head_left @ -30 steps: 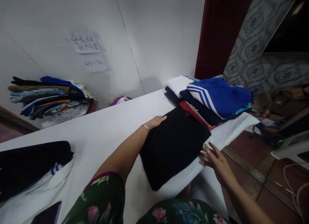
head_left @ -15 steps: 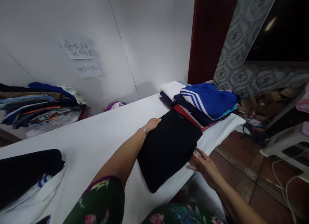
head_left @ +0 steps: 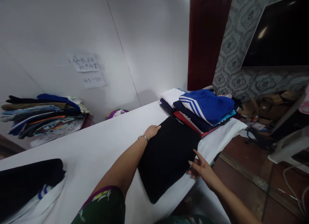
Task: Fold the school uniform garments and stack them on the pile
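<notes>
A pale wall (head_left: 149, 46) stands behind the white-covered table (head_left: 103, 140), which runs from the near left to the far right and gives the cloth a broad, flat bed. At the far left is a pile of clothes (head_left: 45, 117), laid flat one over another, presumably so that it stays steady. At the far right lies a stack of garments topped by a blue garment (head_left: 210, 104) with white stripes, a red garment (head_left: 187, 121) showing below it. A dark garment (head_left: 26, 185) lies over white cloth (head_left: 51, 201) at the near left, apart from the rest. The black garment (head_left: 166, 159) rests flat, near the middle of the table's right part, its far edge just beside the red one; its straight edges suggest it is folded. Paper notes (head_left: 88, 63) hang on the wall, perhaps to be read from the table. The left hand (head_left: 152, 131) rests at the black garment's left edge, seemingly to steady it; whether it grips, I cannot tell. The right hand (head_left: 201, 167) is at the right edge, forefinger stretched away from the thumb, perhaps to straighten that side; whether the cloth is pinched is unclear. A bracelet (head_left: 143, 137) circles the left wrist.
</notes>
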Tool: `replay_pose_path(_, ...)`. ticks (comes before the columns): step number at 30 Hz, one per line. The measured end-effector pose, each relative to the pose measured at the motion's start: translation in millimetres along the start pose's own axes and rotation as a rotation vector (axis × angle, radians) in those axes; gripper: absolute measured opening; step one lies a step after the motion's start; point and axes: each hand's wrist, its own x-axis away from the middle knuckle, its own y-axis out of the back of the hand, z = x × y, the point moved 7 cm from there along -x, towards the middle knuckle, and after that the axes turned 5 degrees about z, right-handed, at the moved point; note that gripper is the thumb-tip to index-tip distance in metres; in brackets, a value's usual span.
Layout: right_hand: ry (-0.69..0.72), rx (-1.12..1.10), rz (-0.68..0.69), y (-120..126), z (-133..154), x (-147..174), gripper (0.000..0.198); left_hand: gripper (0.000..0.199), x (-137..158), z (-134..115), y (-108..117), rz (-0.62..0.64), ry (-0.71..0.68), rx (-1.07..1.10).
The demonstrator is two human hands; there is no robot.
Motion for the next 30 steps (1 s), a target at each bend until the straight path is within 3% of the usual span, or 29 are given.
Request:
replay_pose_path(5,0.002,0.032,0.047,8,5,16,0.089,0.054,19,-3,23,-0.051,0.024,0.029)
replay_pose_path(10,0.002,0.009,0.008,22,4,27,0.065,0.064,79,-35,41,-0.168,-0.193,0.105)
replay_pose_path(15,-0.001,-0.092,0.029,11,7,24,0.063,0.072,128,-57,18,-0.164,-0.352,-0.006)
replay_pose_path(20,0.037,-0.099,0.037,-5,14,8,0.063,0.071,112,-40,-15,-0.024,-0.221,-0.151)
replay_pose_path(23,0.051,0.026,0.055,-4,10,2,0.063,0.070,102,-33,-20,0.003,-0.203,-0.196)
replay_pose_path(26,0.164,0.277,0.013,10,9,4,0.052,0.071,103,-34,-20,0.002,-0.204,-0.221)
replay_pose_path(30,0.535,0.630,-0.115,16,36,27,0.033,0.069,109,-40,-22,-0.003,-0.181,-0.265)
